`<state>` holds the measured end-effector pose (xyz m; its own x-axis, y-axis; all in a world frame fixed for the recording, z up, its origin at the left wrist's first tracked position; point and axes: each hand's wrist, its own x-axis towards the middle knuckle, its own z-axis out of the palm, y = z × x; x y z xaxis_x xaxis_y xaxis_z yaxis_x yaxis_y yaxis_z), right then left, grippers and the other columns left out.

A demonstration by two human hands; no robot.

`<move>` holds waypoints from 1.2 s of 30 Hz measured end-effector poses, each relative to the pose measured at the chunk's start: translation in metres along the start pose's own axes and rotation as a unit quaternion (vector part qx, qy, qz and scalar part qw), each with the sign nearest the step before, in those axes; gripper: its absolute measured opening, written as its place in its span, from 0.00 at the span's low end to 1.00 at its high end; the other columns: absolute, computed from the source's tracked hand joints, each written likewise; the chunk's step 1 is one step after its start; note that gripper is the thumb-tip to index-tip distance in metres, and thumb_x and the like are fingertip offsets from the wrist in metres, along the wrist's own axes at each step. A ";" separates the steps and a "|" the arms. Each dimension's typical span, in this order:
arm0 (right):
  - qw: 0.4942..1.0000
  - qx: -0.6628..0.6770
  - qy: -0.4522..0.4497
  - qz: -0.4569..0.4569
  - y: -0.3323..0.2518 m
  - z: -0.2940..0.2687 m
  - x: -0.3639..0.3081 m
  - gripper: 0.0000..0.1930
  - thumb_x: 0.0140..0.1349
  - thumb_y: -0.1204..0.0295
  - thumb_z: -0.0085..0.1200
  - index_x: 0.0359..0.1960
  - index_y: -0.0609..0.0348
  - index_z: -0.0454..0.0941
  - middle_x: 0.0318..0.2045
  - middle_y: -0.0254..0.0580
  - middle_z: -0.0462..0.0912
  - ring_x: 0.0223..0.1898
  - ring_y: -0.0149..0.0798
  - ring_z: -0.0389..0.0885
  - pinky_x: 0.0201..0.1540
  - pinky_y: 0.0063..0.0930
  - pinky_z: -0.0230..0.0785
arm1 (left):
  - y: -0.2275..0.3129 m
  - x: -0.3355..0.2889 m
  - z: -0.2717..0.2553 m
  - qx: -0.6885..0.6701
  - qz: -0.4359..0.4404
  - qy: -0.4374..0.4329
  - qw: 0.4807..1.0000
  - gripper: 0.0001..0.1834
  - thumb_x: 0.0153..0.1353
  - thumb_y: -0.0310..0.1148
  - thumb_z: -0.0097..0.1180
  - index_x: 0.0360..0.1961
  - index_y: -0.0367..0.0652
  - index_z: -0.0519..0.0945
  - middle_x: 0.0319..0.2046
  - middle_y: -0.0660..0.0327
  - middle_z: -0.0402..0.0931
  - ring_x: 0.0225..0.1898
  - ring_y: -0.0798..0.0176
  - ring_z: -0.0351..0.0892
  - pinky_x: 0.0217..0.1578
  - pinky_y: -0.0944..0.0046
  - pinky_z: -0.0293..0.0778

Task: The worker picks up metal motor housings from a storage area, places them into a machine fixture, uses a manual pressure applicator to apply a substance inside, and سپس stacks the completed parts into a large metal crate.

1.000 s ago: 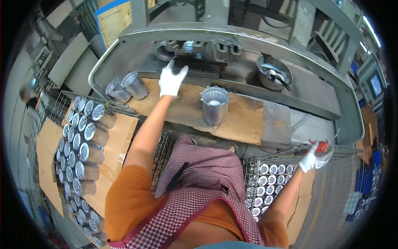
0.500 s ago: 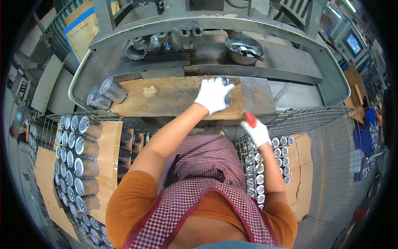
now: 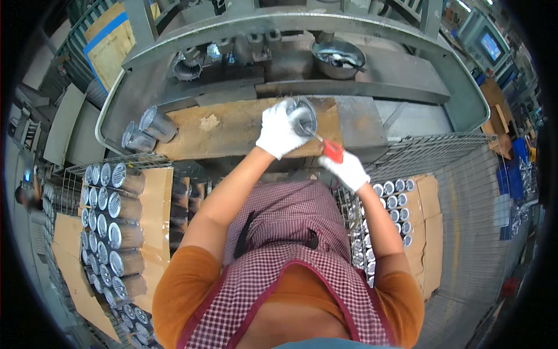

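My left hand (image 3: 278,128), in a white glove, is closed around a cylindrical metal part (image 3: 307,114) over the wooden plank (image 3: 232,125). The part is tilted, its round open end turned to the right and toward me. In my right hand (image 3: 352,171), also gloved in white, is a red-handled tool (image 3: 333,152). Its thin metal shaft reaches the opening of the part; the tip is hard to make out. Two similar metal cylinders (image 3: 157,124) lean together at the plank's left end.
A metal bowl (image 3: 339,60) with contents stands behind the plank. Wire baskets flank me: stacked metal cylinders (image 3: 125,206) and cardboard (image 3: 156,215) at left, more cylinders (image 3: 401,200) at right. A grey machine frame (image 3: 279,23) crosses the back. A lit screen (image 3: 491,46) is far right.
My right hand has brought the red-handled tool up and left to the metal part. My left hand has shifted slightly left, and the part's open end now shows.
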<state>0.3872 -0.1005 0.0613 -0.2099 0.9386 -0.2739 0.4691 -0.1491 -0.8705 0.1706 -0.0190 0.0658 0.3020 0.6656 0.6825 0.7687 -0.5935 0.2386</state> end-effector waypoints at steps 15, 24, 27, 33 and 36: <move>0.973 -0.229 0.021 -0.017 -0.029 0.002 -0.005 0.30 0.56 0.41 0.50 0.41 0.59 0.76 0.36 0.56 0.82 0.41 0.56 0.79 0.45 0.41 0.69 | -0.013 -0.021 0.002 -0.057 0.061 0.125 0.989 0.33 0.27 0.42 0.77 0.39 0.48 0.77 0.46 0.50 0.74 0.43 0.44 0.77 0.42 0.49 0.75; 0.984 -0.146 0.044 -0.093 -0.027 0.003 0.009 0.29 0.55 0.44 0.54 0.46 0.58 0.76 0.39 0.50 0.82 0.42 0.50 0.80 0.46 0.34 0.69 | -0.025 -0.018 0.003 -0.126 0.031 0.148 0.980 0.36 0.27 0.42 0.78 0.40 0.45 0.74 0.48 0.48 0.73 0.47 0.43 0.76 0.46 0.49 0.74; 0.976 -0.068 0.182 -0.101 -0.020 -0.033 0.010 0.28 0.54 0.50 0.59 0.49 0.58 0.76 0.39 0.49 0.82 0.41 0.44 0.82 0.45 0.30 0.70 | -0.036 -0.020 -0.002 -0.147 -0.099 0.144 0.974 0.36 0.32 0.39 0.77 0.44 0.38 0.73 0.49 0.48 0.73 0.53 0.48 0.73 0.53 0.53 0.70; 0.864 0.007 0.504 0.001 0.020 -0.171 0.005 0.27 0.55 0.54 0.62 0.52 0.58 0.75 0.38 0.46 0.83 0.38 0.36 0.80 0.44 0.28 0.70 | -0.131 -0.096 -0.016 -0.328 -0.264 0.093 0.902 0.39 0.55 0.37 0.61 0.64 0.36 0.58 0.58 0.47 0.65 0.58 0.55 0.68 0.59 0.59 0.63; 0.783 -0.107 0.612 0.024 0.051 -0.216 -0.004 0.38 0.50 0.44 0.61 0.57 0.56 0.71 0.48 0.49 0.79 0.48 0.47 0.79 0.52 0.36 0.68 | -0.140 -0.095 -0.038 -0.265 -0.292 0.159 0.905 0.31 0.65 0.40 0.52 0.65 0.41 0.57 0.57 0.50 0.65 0.57 0.57 0.67 0.57 0.59 0.64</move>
<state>0.5969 -0.0446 0.1058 0.7305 0.5490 0.4062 0.6117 -0.2615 -0.7466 0.0122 -0.0164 -0.0065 -0.3111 0.8220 0.4771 0.3418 -0.3716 0.8632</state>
